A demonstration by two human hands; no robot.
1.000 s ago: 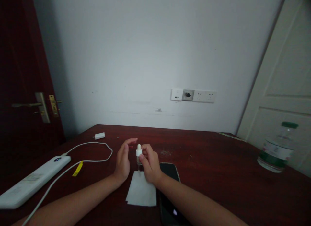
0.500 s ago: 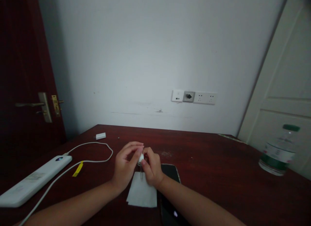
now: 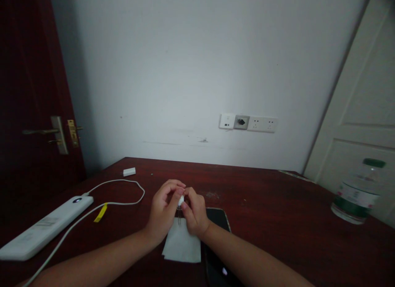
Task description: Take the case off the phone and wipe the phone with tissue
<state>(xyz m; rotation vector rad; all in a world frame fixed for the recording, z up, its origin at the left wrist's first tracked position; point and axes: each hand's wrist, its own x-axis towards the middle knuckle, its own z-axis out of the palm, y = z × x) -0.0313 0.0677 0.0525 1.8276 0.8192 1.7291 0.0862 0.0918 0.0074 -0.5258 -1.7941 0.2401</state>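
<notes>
Between the left hand (image 3: 161,208) and the right hand (image 3: 196,213), each grip pinching it, the white-capped dropper (image 3: 181,201) should stay steadiest under light, even pressure, with the white paper (image 3: 183,243) just on the grip's near side.

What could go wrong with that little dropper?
The left hand and right hand crowd around the small white-capped dropper, so it might slip. Any liquid inside could spot the white paper, or perhaps the dark phone beside it. The white cable runs close to the left forearm and might snag.
</notes>
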